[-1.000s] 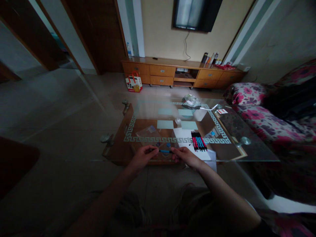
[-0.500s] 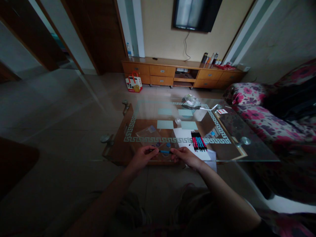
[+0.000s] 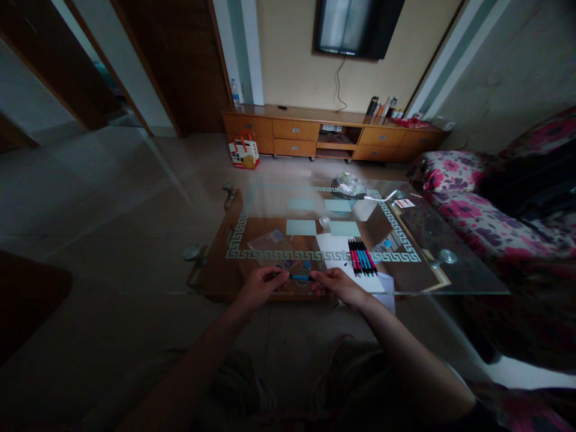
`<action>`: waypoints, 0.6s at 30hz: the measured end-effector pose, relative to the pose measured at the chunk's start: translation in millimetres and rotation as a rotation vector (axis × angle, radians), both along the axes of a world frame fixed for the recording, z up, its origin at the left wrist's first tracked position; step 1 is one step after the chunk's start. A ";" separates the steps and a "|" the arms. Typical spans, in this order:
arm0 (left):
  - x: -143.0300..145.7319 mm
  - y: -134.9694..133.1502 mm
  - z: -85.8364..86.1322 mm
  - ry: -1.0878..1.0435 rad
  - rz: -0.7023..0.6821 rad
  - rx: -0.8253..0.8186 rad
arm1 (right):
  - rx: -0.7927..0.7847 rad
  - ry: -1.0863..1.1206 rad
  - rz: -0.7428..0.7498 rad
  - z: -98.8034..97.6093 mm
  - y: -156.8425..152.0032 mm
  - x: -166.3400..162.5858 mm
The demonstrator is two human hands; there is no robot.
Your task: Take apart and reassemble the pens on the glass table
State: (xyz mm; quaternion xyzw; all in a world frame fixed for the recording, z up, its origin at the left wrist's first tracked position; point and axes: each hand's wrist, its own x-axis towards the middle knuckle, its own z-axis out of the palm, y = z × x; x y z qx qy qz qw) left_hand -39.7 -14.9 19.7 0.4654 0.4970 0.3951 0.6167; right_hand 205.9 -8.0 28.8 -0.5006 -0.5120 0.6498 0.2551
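A blue pen with black ends [image 3: 300,277] is held level between my two hands, above the near edge of the glass table [image 3: 209,282]. My left hand [image 3: 263,283] pinches its left end, and my right hand [image 3: 335,284] grips the right end; the fingers cover both tips. To the right, several red and blue pens with black ends [image 3: 362,258] lie side by side on a white sheet of paper [image 3: 333,247]. A small black piece [image 3: 346,264] rests on the paper left of that row.
A clear plastic bag [image 3: 272,243] lies left of the paper. Farther back on the table are a bunched plastic bag [image 3: 348,185] and a red-and-white card [image 3: 404,203]. A flowered sofa [image 3: 468,210] stands at the right, a wooden TV cabinet [image 3: 294,129] beyond.
Hardly anything differs. Both hands keep their hold on the blue pen in nearly the same place, with only a slight shift of the right fingers.
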 end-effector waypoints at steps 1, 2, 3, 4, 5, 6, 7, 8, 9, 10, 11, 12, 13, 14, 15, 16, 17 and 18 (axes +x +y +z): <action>-0.1 0.0 -0.4 -0.003 0.001 -0.005 | -0.002 -0.001 -0.001 0.2 0.0 0.0; -0.1 -0.1 -0.2 -0.004 0.001 -0.010 | -0.007 0.001 -0.001 0.5 0.0 0.0; -0.1 -0.2 0.5 -0.002 0.003 -0.013 | -0.010 0.005 0.000 0.8 0.0 0.0; 0.0 -0.4 1.7 0.003 0.003 -0.013 | -0.011 0.008 0.002 1.3 -0.1 -0.1; 0.1 -0.7 3.1 0.008 0.004 -0.013 | -0.010 0.005 0.006 2.1 -0.2 -0.3; 0.2 -0.9 4.7 0.012 0.005 -0.011 | -0.007 0.001 0.007 3.1 -0.4 -0.5; 0.3 -1.1 6.2 0.015 0.005 -0.012 | -0.004 -0.004 0.009 4.4 -0.7 -0.8; 0.5 -1.3 7.4 0.018 0.005 -0.014 | 0.000 -0.009 0.009 5.8 -1.0 -1.2; 0.6 -1.5 8.3 0.021 0.004 -0.017 | 0.001 -0.012 0.009 7.1 -1.3 -1.7; 0.7 -1.6 8.9 0.025 0.006 -0.021 | 0.000 -0.012 0.008 8.2 -1.5 -2.1; 0.8 -1.8 9.0 0.029 0.009 -0.025 | -0.002 -0.008 0.008 8.8 -1.6 -2.4; 0.9 -1.8 8.8 0.033 0.011 -0.029 | -0.004 -0.002 0.006 8.9 -1.7 -2.6; 0.9 -1.9 8.4 0.037 0.015 -0.028 | -0.007 0.004 0.005 8.5 -1.5 -2.6; 0.9 -1.8 7.8 0.039 0.019 -0.025 | -0.010 0.009 0.005 7.7 -1.3 -2.3; 0.9 -1.8 7.1 0.041 0.024 -0.023 | -0.010 0.014 0.007 6.6 -0.9 -1.8; 0.9 -1.6 6.5 0.039 0.031 -0.022 | -0.003 0.018 0.010 5.5 -0.5 -1.0; 0.8 -1.4 5.9 0.036 0.038 -0.023 | 0.012 0.021 0.018 4.5 0.0 0.0; 0.7 -1.2 5.5 0.034 0.047 -0.025 | 0.032 0.022 0.028 3.8 0.4 1.0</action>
